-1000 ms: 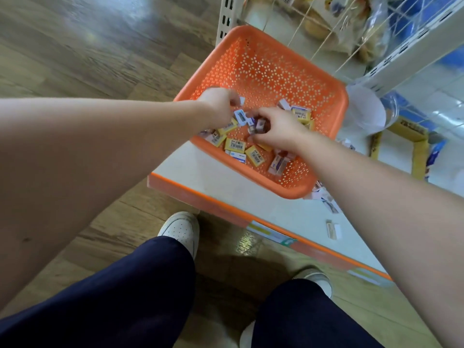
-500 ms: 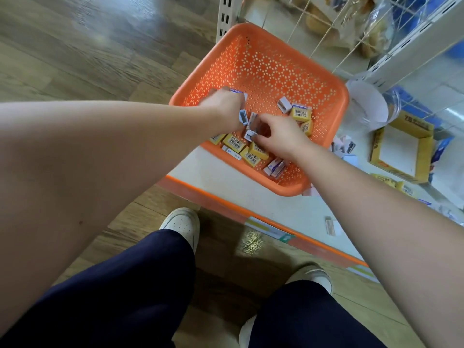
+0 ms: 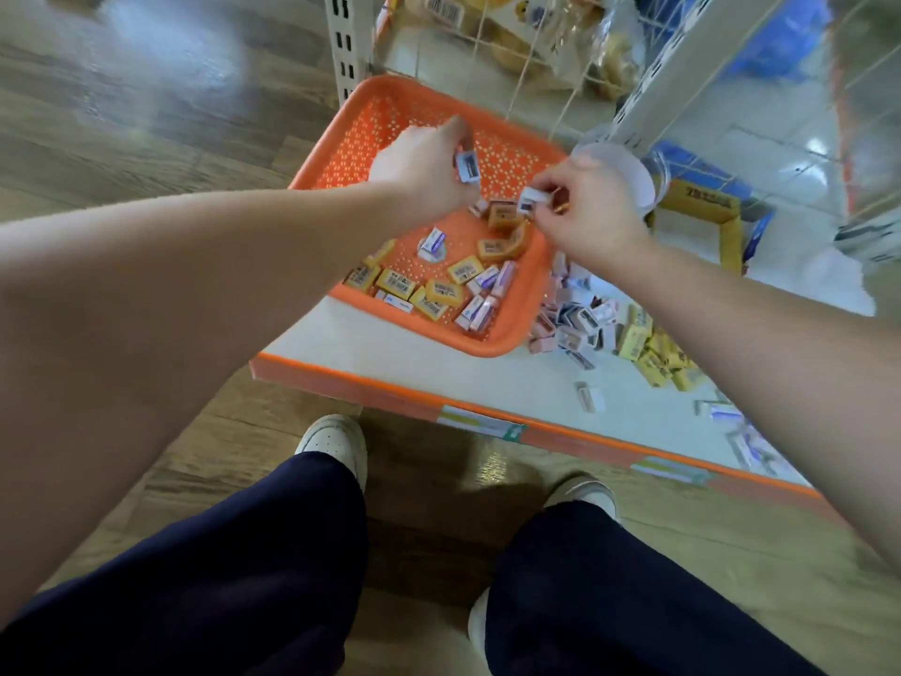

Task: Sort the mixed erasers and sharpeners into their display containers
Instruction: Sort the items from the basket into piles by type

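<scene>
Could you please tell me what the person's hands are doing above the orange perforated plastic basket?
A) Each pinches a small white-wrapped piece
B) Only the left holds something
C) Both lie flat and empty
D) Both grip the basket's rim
A: the left hand pinches a small white-wrapped piece and the right hand pinches a second white-wrapped piece, both over the orange perforated plastic basket.

Your left hand (image 3: 419,168) now lifts off the pile (image 3: 439,290) in the basket (image 3: 517,344), gripping a small white packet (image 3: 468,166) at upper centre. Your right hand (image 3: 590,212) rises too, pinching another packet (image 3: 531,200) nearer the basket's right rim.
</scene>
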`<state>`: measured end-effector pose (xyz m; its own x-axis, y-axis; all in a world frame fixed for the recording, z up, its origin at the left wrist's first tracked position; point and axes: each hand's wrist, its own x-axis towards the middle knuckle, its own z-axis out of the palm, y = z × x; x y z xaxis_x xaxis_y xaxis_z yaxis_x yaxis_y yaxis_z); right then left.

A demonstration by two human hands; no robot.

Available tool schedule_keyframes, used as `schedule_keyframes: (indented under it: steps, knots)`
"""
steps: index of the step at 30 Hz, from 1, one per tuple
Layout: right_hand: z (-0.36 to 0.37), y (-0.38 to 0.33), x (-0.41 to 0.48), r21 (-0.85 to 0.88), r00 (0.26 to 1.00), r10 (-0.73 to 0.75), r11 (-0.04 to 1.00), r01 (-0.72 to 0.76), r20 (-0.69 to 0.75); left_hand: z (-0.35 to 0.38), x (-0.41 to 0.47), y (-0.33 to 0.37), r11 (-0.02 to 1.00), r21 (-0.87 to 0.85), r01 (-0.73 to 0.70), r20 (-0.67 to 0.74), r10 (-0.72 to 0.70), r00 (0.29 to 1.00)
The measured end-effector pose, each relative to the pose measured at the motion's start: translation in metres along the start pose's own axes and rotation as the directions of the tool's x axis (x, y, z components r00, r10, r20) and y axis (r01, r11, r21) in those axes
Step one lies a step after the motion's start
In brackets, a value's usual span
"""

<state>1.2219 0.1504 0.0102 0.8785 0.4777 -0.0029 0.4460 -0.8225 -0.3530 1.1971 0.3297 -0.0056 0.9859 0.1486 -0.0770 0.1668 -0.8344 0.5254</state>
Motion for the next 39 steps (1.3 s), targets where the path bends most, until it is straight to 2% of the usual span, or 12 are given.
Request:
schedule_keyframes:
  steps: [2, 4, 6, 8, 10, 13, 18, 22, 28, 30, 35, 39]
  knots:
    - [-0.016, 0.019, -0.022, 0.062, 0.983, 0.161, 0.986, -0.156, -0.086, -0.003, 0.002, 0.027, 0.99, -0.14, 0.013, -0.034, -0.018, 0.999]
    - [-0.02, 0.038, -0.049, 0.156, 0.927, 0.348, 0.932, -0.326, -0.138, 0.004, 0.001, 0.052, 0.978, -0.203, -0.053, -0.026, 0.049, 0.998]
    - [-0.013, 0.058, -0.069, 0.195, 0.881, 0.461, 0.878, -0.436, -0.105, 0.019, -0.005, 0.075, 0.963, -0.177, -0.203, 0.081, 0.22, 0.972]
    - [-0.009, 0.073, -0.073, 0.191, 0.861, 0.505, 0.852, -0.488, -0.054, 0.036, -0.013, 0.09, 0.919, -0.105, -0.379, 0.232, 0.393, 0.89]
    - [-0.009, 0.082, -0.071, 0.234, 0.842, 0.539, 0.823, -0.518, -0.033, 0.049, -0.02, 0.096, 0.881, -0.041, -0.472, 0.345, 0.456, 0.821]
    - [-0.007, 0.093, -0.073, 0.281, 0.849, 0.529, 0.814, -0.507, -0.001, 0.059, -0.018, 0.094, 0.896, 0.033, -0.442, 0.374, 0.399, 0.837]
    - [-0.003, 0.097, -0.078, 0.24, 0.877, 0.48, 0.85, -0.469, 0.018, 0.064, -0.006, 0.1, 0.892, 0.143, -0.428, 0.394, 0.346, 0.852]
    - [0.0, 0.098, -0.078, 0.25, 0.89, 0.454, 0.857, -0.45, 0.045, 0.066, -0.003, 0.103, 0.785, 0.334, -0.521, 0.435, 0.362, 0.824]
    - [0.005, 0.098, -0.074, 0.315, 0.891, 0.452, 0.84, -0.442, 0.046, 0.057, 0.001, 0.096, 0.601, 0.582, -0.548, 0.434, 0.34, 0.834]
    - [0.006, 0.097, -0.072, 0.316, 0.892, 0.45, 0.84, -0.44, 0.047, 0.057, 0.004, 0.092, 0.593, 0.579, -0.559, 0.439, 0.351, 0.827]
    - [0.007, 0.09, -0.068, 0.305, 0.896, 0.44, 0.848, -0.434, 0.051, 0.061, 0.002, 0.087, 0.759, 0.379, -0.529, 0.454, 0.346, 0.821]
    - [0.009, 0.086, -0.065, 0.318, 0.906, 0.421, 0.854, -0.413, 0.046, 0.065, 0.004, 0.079, 0.789, 0.314, -0.528, 0.469, 0.355, 0.809]
